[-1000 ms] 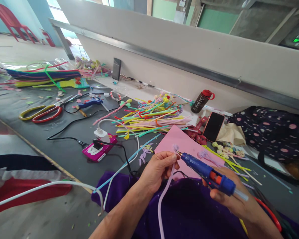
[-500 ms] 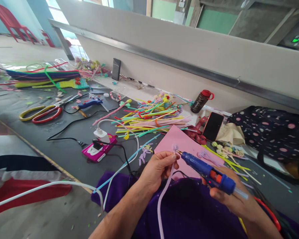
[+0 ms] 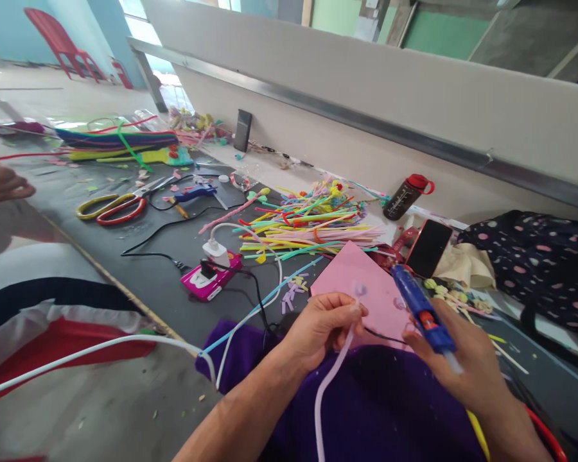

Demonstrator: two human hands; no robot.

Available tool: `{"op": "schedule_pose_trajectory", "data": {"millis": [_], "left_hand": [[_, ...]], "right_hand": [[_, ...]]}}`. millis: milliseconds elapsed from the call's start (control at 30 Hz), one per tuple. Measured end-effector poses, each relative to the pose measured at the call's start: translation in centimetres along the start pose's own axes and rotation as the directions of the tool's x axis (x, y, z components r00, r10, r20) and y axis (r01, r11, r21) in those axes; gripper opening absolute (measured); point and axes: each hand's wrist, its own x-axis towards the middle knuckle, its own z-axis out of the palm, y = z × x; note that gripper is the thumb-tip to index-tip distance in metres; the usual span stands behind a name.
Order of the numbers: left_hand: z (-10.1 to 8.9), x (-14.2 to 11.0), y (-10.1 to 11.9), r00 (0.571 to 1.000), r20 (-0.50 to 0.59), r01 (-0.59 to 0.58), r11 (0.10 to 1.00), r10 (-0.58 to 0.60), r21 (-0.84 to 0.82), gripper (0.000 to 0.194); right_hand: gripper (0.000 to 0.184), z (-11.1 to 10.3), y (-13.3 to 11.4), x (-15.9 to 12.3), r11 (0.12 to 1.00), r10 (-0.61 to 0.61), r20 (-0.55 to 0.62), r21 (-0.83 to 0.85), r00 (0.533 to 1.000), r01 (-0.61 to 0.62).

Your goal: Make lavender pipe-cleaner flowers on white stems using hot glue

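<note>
Plainly, from where I stand: left hand point(image 3: 334, 324) pinches lilac stem point(image 3: 322, 404) just below curled tip point(image 3: 360, 290), above pink sheet point(image 3: 349, 264); lower stem droops on person's side of sheet. Stem looks light, soft, bendy; best held close under tip, lest it sag. Right hand point(image 3: 467, 350) wraps blue glue gun point(image 3: 417, 298) at sheet's right edge; seems rigid, heavier, safest gripped by body, front end probably hot.
</note>
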Motion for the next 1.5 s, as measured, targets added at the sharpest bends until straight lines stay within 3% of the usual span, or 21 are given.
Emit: {"op": "schedule_pose_trajectory", "data": {"millis": [67,267,367,467,567,633,733,800,933,1033,1333,1500], "left_hand": [[0.2,-0.4,-0.2,0.995,0.092,0.04,0.999,-0.042,0.028,0.019],[0.8,-0.8,-1.4,0.944,0.298,0.107,0.986,-0.142,0.131,0.016],[0.9,-0.6,-1.9,0.937,0.318,0.11,0.985,-0.148,0.135,0.018],[0.9,-0.7,-1.8,0.931,0.336,0.102,0.985,-0.144,0.14,0.02],[0.8,-1.0,-1.5,0.923,0.366,0.08,0.989,-0.121,0.124,0.02],[0.8,-1.1,-1.2,0.921,0.377,0.068,0.993,-0.101,0.1,0.021],[0.8,-1.2,-1.0,0.919,0.386,0.055,0.996,-0.077,0.066,0.021],[0.6,-1.2,-1.0,0.915,0.4,0.049,0.998,-0.06,0.037,0.022],[0.3,-1.1,-1.0,0.91,0.414,0.038,0.999,-0.033,-0.005,0.025],[0.2,-1.2,-0.9,0.909,0.415,0.039,0.999,-0.028,-0.017,0.028],[0.3,-1.2,-0.8,0.911,0.411,0.026,0.999,-0.008,-0.039,0.03],[0.1,-1.1,-1.2,0.904,0.427,0.02,0.999,-0.003,-0.036,0.026]], "right_hand": [[0.024,1.8,0.7,0.5,0.981,-0.028,0.029,-0.19,0.999,0.033],[0.025,7.3,2.7,0.7,0.942,0.125,0.257,-0.333,0.958,-0.034],[0.029,8.2,3.6,0.4,0.94,0.162,0.284,-0.335,0.945,-0.06],[0.033,7.5,3.7,0.7,0.943,0.073,0.228,-0.332,0.971,0.007],[0.029,6.5,1.8,2.0,0.96,-0.041,0.161,-0.268,0.986,0.083],[0.022,6.3,-0.6,3.4,0.984,-0.1,0.25,-0.116,0.963,0.132],[0.021,7.6,-4.3,6.0,0.964,-0.249,0.417,0.025,0.874,0.263],[0.021,9.3,-6.0,7.5,0.924,-0.333,0.487,-0.003,0.807,0.383],[0.021,13.0,-7.1,9.1,0.901,-0.319,0.484,-0.111,0.815,0.419],[0.017,14.5,-7.2,9.2,0.885,-0.304,0.485,-0.174,0.82,0.431],[0.011,14.5,-7.1,8.8,0.9,-0.261,0.44,-0.211,0.859,0.381],[0.015,14.5,-6.5,8.7,0.905,-0.295,0.45,-0.152,0.843,0.398]]}}
